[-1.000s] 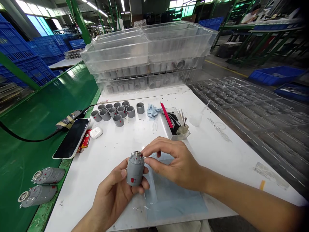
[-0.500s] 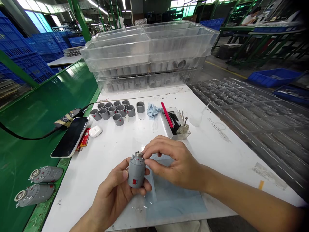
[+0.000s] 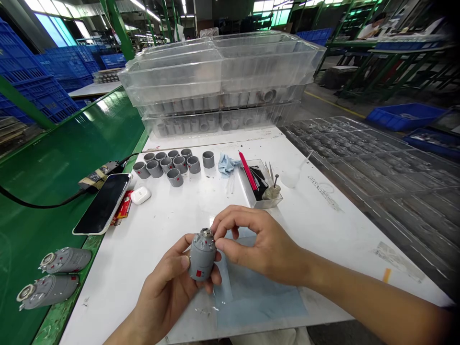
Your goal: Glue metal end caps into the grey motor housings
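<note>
Working at a white bench (image 3: pixel 334 254); places given from the blue sheet (image 3: pixel 266 306). Stacked clear plastic trays (image 3: pixel 179 76) far beyond it. Right hand (image 3: pixel 264 244) over it, thumb and fingertips at the capsule's nose; cannot tell whether anything is pinched. Left hand (image 3: pixel 170 280), at its left edge, grips the gray capsule model (image 3: pixel 202 256) nose-up, slightly tilted, above that same edge. Two similar capsules (image 3: pixel 53 290) lie well left of it. Eleven short gray cylinders (image 3: pixel 175 178) stand beyond it, leftward. Judged progress: held body looks assembled, nose detail seemingly unfinished; cylinders apparently unjoined.
</note>
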The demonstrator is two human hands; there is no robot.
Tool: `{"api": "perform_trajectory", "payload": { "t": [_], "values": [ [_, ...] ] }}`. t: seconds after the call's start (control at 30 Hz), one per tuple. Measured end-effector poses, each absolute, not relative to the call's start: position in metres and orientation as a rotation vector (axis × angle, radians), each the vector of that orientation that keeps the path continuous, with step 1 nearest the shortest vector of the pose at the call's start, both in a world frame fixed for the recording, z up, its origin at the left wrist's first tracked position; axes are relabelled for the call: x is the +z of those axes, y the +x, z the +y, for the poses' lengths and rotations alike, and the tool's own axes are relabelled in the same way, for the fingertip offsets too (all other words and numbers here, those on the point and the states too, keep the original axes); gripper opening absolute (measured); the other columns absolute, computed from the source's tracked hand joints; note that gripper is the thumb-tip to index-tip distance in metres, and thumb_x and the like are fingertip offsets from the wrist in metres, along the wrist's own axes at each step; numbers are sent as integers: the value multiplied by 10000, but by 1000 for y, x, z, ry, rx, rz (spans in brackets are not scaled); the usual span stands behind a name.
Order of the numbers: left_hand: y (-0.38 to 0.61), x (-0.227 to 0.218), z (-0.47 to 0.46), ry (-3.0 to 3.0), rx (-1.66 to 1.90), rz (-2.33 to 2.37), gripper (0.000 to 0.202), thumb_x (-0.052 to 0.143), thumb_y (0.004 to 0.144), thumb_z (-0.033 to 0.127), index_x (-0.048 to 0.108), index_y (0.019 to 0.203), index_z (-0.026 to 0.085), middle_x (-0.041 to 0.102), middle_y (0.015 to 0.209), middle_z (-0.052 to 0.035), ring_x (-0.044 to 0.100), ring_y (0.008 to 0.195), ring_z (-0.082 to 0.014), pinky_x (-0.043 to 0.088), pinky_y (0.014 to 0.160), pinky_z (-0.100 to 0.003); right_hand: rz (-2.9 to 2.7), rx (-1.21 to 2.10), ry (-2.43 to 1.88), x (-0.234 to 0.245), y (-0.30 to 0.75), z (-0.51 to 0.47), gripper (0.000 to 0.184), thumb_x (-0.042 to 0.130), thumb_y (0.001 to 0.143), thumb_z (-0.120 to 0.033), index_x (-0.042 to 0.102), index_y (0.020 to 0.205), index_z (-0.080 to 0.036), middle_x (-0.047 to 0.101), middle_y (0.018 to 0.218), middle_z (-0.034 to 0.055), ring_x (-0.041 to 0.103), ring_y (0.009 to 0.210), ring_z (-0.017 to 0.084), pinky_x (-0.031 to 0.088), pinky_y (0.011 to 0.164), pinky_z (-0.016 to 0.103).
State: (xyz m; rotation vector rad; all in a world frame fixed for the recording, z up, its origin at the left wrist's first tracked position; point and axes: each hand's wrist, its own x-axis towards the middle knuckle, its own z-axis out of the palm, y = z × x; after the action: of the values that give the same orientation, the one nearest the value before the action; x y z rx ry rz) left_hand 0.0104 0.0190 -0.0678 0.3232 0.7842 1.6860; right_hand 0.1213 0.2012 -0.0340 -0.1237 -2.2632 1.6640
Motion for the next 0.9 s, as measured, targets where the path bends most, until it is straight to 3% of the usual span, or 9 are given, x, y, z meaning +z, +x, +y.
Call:
{"api": "perform_trajectory", "payload": {
  "t": [0.23,0.67,0.9],
  "values": [
    [11,-69,17,305,1694,784,317,531,893,205,704,1141,109,722,1011,-146,675,844,-255,504,714,-313,-2181,2029,-247,-26,120,203,22,691,868,-202,698,848,-205,702,1003,1,657,888,152,454,788,319],
    [14,-66,19,304,1694,838,317,480,883,192,692,1110,128,674,930,-115,618,841,-243,443,678,-307,-2150,2054,-263,-30,119,200,60,704,860,-233,708,809,-203,687,1020,7,649,896,155,477,797,322],
    [19,-73,16,304,1736,828,410,439,892,240,656,1234,176,613,1108,-82,519,872,-201,390,791,-336,-2225,1829,-203,-37,120,191,78,712,827,-146,731,829,-222,699,1009,-14,633,896,128,492,761,272]
  ]
}}
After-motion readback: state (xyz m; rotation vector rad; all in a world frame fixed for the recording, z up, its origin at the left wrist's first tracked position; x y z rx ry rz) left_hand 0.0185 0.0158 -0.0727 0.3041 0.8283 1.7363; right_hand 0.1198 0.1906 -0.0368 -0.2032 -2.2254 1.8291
